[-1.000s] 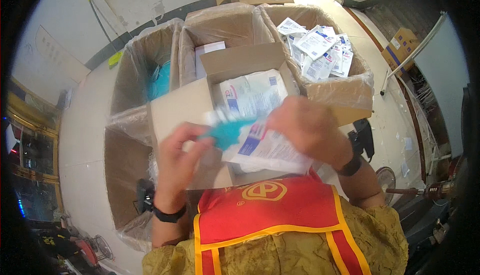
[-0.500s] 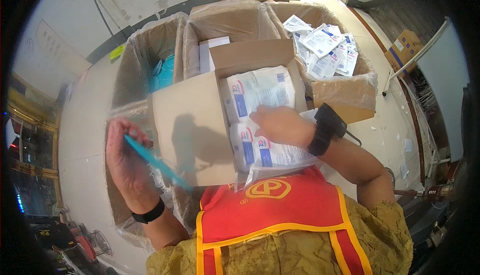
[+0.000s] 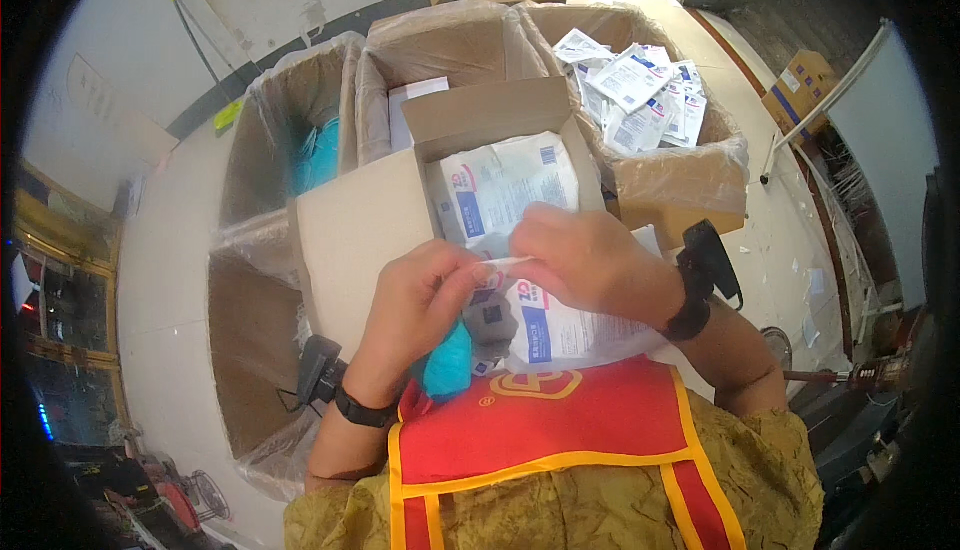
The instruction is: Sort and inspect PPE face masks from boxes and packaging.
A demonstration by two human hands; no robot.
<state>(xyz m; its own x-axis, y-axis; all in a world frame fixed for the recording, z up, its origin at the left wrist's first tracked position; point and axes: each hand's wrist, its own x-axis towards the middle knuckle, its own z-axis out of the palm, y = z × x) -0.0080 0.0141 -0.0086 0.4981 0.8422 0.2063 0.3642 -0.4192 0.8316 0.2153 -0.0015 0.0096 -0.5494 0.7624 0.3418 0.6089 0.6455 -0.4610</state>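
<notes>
My left hand (image 3: 425, 295) and my right hand (image 3: 585, 260) meet above an open cardboard box (image 3: 365, 240). Between their pinched fingertips is the edge of a white packet (image 3: 507, 261); most of it is hidden by the hands. A teal, soft, flat item that looks like a face mask (image 3: 447, 362) hangs below my left palm, seemingly tucked in that hand's lower fingers. Flat white printed packets with blue and pink marks (image 3: 510, 185) lie inside the box under both hands.
Plastic-lined cartons surround the box: one at left with teal items (image 3: 318, 155), a middle one with a white box (image 3: 410, 110), one at right heaped with white packets (image 3: 640, 90). Another lined carton (image 3: 255, 350) stands at near left. A taped carton (image 3: 800, 90) sits far right.
My left hand has swung right from beside the box flap, bringing the teal item along. Its fingertips now meet those of my right hand, pinching a white packet edge.
</notes>
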